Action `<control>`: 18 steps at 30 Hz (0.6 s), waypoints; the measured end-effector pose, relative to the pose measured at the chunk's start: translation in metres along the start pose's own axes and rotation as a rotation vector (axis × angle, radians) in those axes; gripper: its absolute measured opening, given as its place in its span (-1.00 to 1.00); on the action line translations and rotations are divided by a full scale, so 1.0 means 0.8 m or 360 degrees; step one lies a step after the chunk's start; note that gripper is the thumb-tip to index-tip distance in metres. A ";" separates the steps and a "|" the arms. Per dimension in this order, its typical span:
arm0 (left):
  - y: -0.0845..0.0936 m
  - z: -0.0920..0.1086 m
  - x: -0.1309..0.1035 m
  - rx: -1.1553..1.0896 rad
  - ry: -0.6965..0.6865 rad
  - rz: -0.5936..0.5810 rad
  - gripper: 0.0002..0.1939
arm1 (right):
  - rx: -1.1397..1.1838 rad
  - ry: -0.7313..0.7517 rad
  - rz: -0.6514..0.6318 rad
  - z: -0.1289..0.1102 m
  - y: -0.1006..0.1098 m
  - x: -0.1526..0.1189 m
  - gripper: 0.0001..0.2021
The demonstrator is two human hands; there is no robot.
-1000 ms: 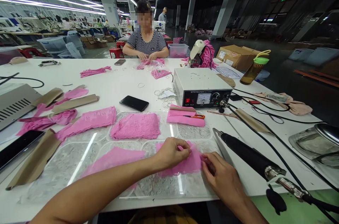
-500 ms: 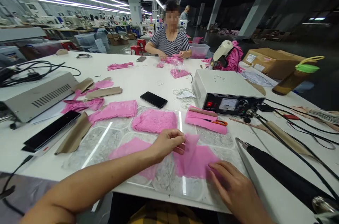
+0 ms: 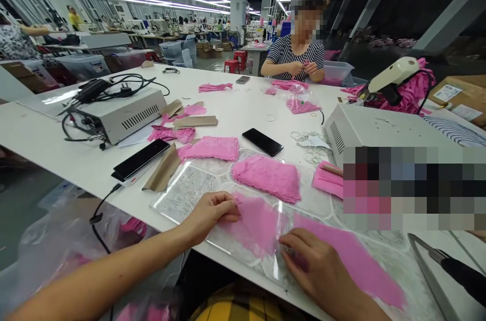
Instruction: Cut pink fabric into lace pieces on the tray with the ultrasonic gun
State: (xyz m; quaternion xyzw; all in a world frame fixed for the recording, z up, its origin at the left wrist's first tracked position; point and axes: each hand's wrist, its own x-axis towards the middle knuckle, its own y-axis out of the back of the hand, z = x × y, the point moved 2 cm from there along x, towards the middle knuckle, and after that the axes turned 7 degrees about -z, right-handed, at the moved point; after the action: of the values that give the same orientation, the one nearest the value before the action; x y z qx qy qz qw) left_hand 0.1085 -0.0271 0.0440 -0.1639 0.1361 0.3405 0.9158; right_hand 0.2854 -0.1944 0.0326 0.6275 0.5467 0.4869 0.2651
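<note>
My left hand (image 3: 214,214) pinches the upper left edge of a thin pink fabric piece (image 3: 258,225) on the clear patterned mat (image 3: 190,184). At that piece's right edge is my right hand (image 3: 319,260), fingers curled and thumb close below, seemingly holding the edge. A second pink fabric piece (image 3: 357,250) lies flat to the right, partly under my right hand. Just beyond my hands sits a thick stack of pink lace-edged pieces (image 3: 266,176). Another pink stack (image 3: 212,149) lies to its left.
A black phone (image 3: 262,142) lies behind the stacks. Dark flat devices (image 3: 141,159) and a brown strip (image 3: 162,168) are at left. A grey metal box (image 3: 129,116) stands behind them, a larger one (image 3: 387,128) at right. A black-handled tool (image 3: 463,275) lies near right. Opposite sits a co-worker (image 3: 296,57).
The view has turned left. My left hand has let go of the right piece's raised corner and moved to the left piece. My right hand has shifted to that piece's edge.
</note>
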 end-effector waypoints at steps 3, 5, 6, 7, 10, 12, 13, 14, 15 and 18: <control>0.009 -0.004 -0.001 0.0105 -0.0070 0.0001 -0.64 | -0.0030 0.0056 -0.0095 -0.008 -0.015 0.005 -0.86; 0.015 -0.005 -0.004 0.0188 -0.0121 0.0018 -0.70 | -0.0043 0.0122 -0.0107 -0.010 -0.022 0.007 -0.83; 0.018 -0.006 -0.006 0.0253 -0.0169 0.0032 -0.75 | -0.0049 0.0152 -0.0091 -0.011 -0.024 0.007 -0.82; 0.021 -0.005 -0.010 0.0366 -0.0257 0.0052 -0.79 | -0.0053 0.0175 -0.0069 -0.011 -0.025 0.008 -0.81; 0.030 -0.004 -0.023 0.0966 -0.0666 0.0095 -0.88 | -0.0045 0.0206 -0.0019 -0.013 -0.026 0.012 -0.81; 0.036 -0.007 -0.030 0.1388 -0.0871 0.0145 -0.84 | -0.0027 0.0239 -0.0003 -0.016 -0.026 0.015 -0.81; 0.040 -0.009 -0.033 0.1524 -0.0903 0.0182 -0.84 | -0.0018 0.0257 -0.0002 -0.018 -0.027 0.016 -0.81; 0.044 -0.012 -0.035 0.1629 -0.0905 0.0218 -0.84 | -0.0011 0.0273 -0.0005 -0.019 -0.028 0.016 -0.81; 0.048 -0.014 -0.037 0.1709 -0.0892 0.0248 -0.85 | -0.0006 0.0288 -0.0008 -0.021 -0.030 0.017 -0.81; 0.058 -0.019 -0.040 0.1815 -0.0823 0.0285 -0.88 | -0.0008 0.0323 -0.0015 -0.023 -0.036 0.017 -0.81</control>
State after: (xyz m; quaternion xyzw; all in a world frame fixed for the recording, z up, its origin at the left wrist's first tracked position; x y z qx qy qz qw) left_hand 0.0521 -0.0182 0.0319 0.4494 0.0836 0.3185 0.8304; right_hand 0.2552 -0.1776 0.0191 0.5716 0.5725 0.5482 0.2123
